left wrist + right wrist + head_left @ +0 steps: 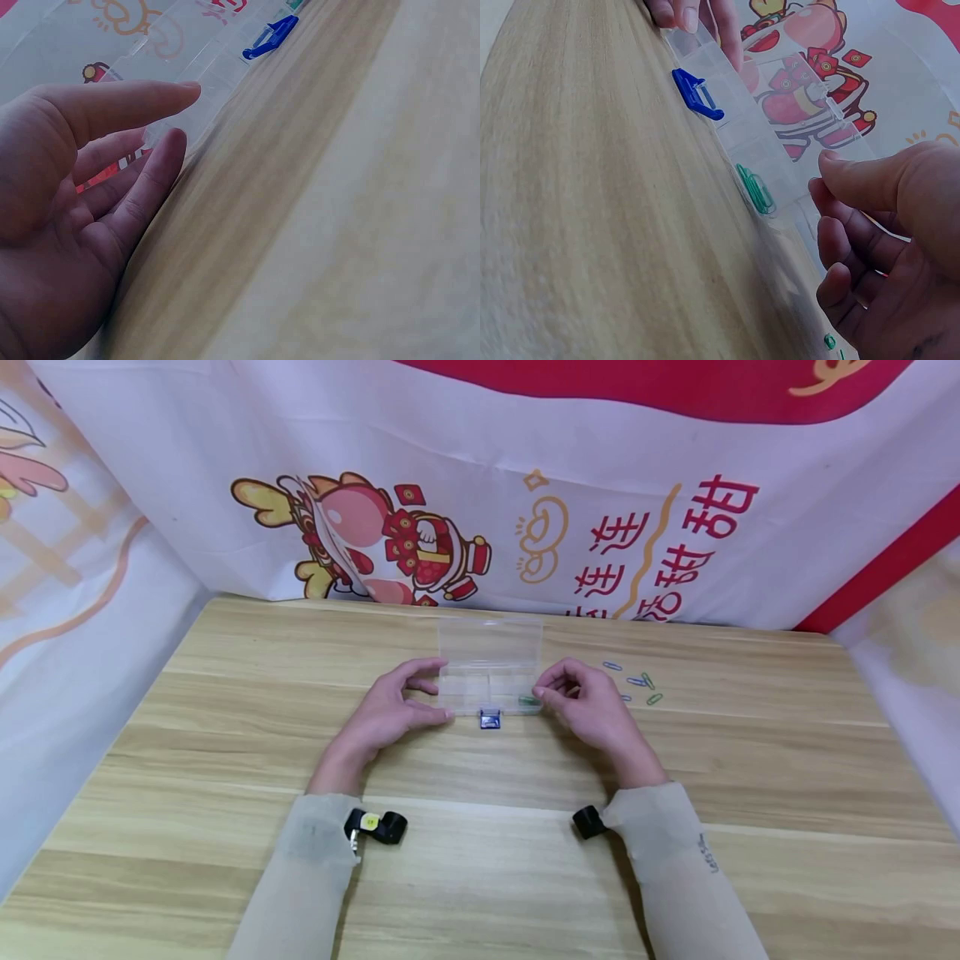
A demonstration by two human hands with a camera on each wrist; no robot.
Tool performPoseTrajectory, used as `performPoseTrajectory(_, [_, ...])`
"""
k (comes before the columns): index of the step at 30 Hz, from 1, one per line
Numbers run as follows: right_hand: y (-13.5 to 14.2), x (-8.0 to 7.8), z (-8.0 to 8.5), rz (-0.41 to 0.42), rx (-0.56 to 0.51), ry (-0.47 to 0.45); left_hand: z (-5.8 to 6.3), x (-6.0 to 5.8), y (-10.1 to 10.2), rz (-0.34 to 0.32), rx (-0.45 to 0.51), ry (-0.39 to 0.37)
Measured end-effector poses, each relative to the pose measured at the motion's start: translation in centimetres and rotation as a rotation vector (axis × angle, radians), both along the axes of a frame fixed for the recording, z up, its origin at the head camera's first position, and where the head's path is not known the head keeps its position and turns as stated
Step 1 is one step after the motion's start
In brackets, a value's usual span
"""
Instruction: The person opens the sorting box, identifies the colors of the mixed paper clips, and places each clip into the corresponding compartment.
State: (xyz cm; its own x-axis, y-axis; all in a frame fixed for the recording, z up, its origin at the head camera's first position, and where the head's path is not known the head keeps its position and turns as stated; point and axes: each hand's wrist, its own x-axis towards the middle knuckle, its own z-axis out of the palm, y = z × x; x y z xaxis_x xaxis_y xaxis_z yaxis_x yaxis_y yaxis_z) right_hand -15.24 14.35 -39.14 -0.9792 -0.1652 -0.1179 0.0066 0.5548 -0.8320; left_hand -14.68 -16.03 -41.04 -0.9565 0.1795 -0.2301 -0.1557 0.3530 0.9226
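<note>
A clear plastic compartment box (465, 687) lies with its lid (491, 639) raised at the back. My left hand (397, 697) holds its left end, thumb at the front corner and fingers along the side. Green paper clips (756, 191) lie in the front right compartment. A blue latch (490, 719) sticks out from the box's front edge. My right hand (588, 700) is at the right end, thumb and index fingertips close together beside the green clips. Nothing shows between those fingertips, and the other fingers are loosely bent.
Several loose paper clips, blue (612, 666) and green (655, 699), lie on the wooden table (480, 860) right of my right hand. A printed cloth (360, 427) hangs behind the table's back edge.
</note>
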Motion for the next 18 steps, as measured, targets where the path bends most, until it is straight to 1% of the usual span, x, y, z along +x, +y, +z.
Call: performPoseTrajectory(18, [-0.21, 0.14, -0.24, -0.009, -0.017, 0.013, 0.06, 0.08, 0.08, 0.005, -0.004, 0.002])
